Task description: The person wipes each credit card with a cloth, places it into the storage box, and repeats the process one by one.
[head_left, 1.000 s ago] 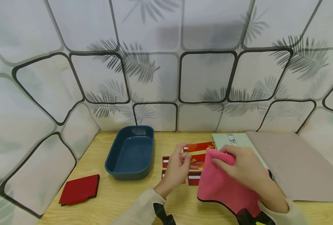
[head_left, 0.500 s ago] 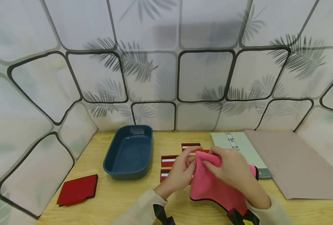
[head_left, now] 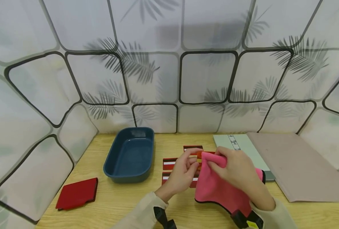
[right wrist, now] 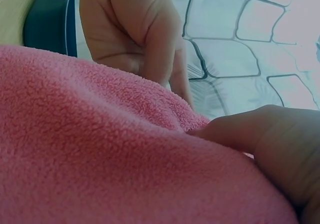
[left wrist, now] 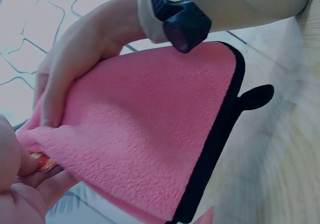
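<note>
My left hand (head_left: 182,170) holds a red and gold card (left wrist: 44,162) by its edge, mostly hidden behind the cloth. My right hand (head_left: 236,168) pinches a pink plush cloth (head_left: 218,190) with black edging, thumb in front and fingers folded behind its top. Part of the cloth lies over the card, and the rest drapes down toward the right wrist. In the right wrist view the cloth fills the foreground, with the left hand (right wrist: 145,29) just beyond it. Below the hands several red cards (head_left: 169,163) with white stripes lie face down on the table.
A deep blue rectangular dish (head_left: 127,178) stands left of the cards. Near the left edge lies a dark red wallet (head_left: 77,194). Behind the right hand are a pale green notebook (head_left: 255,156) and a large greyish-pink board (head_left: 298,168). A patterned curtain (head_left: 158,79) backs the table.
The right hand has carried the cloth left onto the held card, which showed broadly a second ago and is now mostly covered. Over the last half second, both hands have shifted only slightly.
</note>
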